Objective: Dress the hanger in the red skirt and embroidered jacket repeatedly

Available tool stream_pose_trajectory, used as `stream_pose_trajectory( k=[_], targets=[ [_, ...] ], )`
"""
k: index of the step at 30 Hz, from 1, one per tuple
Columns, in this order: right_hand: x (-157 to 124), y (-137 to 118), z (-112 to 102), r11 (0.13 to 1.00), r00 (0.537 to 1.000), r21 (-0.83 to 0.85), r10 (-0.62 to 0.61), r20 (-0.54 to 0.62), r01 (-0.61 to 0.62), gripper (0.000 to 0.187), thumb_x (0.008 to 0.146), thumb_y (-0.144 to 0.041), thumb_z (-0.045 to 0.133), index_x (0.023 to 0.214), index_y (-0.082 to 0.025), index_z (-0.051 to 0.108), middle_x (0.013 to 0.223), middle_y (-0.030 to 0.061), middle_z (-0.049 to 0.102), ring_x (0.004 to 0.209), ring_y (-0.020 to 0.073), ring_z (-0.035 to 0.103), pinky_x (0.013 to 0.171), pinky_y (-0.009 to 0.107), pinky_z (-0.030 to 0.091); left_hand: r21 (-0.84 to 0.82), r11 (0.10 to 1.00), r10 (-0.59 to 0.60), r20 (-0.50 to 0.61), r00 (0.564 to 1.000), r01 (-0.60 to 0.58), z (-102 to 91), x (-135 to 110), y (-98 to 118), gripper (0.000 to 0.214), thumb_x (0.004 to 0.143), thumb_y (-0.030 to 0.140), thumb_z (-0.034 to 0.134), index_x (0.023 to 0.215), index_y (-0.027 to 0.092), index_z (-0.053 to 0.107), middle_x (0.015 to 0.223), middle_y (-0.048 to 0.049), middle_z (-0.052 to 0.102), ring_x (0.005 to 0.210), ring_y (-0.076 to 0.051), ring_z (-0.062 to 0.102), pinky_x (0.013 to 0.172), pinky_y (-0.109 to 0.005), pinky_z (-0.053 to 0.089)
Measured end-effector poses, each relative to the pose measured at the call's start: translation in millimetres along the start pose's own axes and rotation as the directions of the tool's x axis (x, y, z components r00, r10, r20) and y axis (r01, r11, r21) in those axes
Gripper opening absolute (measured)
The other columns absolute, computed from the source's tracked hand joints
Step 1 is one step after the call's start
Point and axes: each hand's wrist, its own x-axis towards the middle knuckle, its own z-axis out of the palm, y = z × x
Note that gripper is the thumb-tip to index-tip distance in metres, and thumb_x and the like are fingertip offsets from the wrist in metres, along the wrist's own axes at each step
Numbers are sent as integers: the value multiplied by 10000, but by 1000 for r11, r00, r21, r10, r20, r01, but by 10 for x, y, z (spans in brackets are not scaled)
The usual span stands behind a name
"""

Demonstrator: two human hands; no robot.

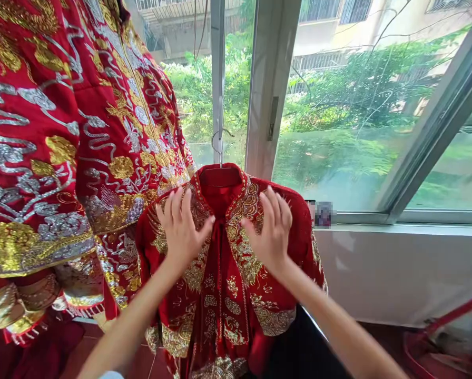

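A red jacket [220, 295] with gold embroidery and a stand-up collar hangs upright on a hanger [217, 150] in front of the window. My left hand [184, 226] lies against its chest, left of the collar, with fingers stretched and thumb apart. On the other side of the collar, my right hand [271, 226] rests on or just over the front panel, its fingers also spread. Neither hand grips anything. Where the hanger's hook is attached cannot be made out. A thin red tie hangs at the jacket's neck.
More red garments [125, 121] with gold and silver embroidery hang close on the left. Behind stands a window frame [275, 89] with a sill [378, 229], where a small blurred item [323, 214] sits. At lower right is a curved red object [449, 316].
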Motion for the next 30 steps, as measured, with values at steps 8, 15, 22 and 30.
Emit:
stream_pose_trajectory(
  k=[8, 15, 22, 30],
  targets=[
    [-1348, -98, 498, 972, 974, -57, 228, 11, -227, 723, 895, -245, 498, 1471, -100, 85, 1131, 242, 597, 1056, 317, 587, 825, 530, 488, 215, 965, -163, 58, 985, 147, 348, -1426, -120, 369, 856, 265, 558, 1160, 56, 553, 1210, -258, 557, 1188, -349, 494, 963, -507, 409],
    [-945, -318, -510, 874, 938, 386, 189, 291, -296, 555, 918, -245, 452, 1452, -234, 299, 554, -30, 579, 432, 183, 538, 516, 324, 517, -75, 997, -1, 299, 954, 25, -539, -1182, 196, 352, 924, 235, 437, 574, 222, 480, 532, -28, 533, 527, -168, 505, 530, -303, 377],
    [-787, -573, -393, 865, 965, 456, 107, 240, -209, 303, 890, -254, 430, 1143, -319, 584, 731, 29, 673, 612, 243, 664, 644, 428, 573, -147, 989, 53, 502, 863, 24, -361, -1029, 577, 199, 809, 150, 469, 674, 212, 602, 604, -88, 626, 540, -204, 562, 490, -316, 335],
    [-1100, -659, 340, 860, 950, 440, 146, 275, -259, 496, 926, -221, 437, 1380, -158, 249, 722, 31, 658, 570, 177, 636, 569, 300, 524, -41, 975, -158, 571, 806, 221, 354, -1273, 343, 213, 837, 123, 455, 713, 167, 623, 704, -126, 651, 665, -238, 595, 581, -309, 373]
  ],
)
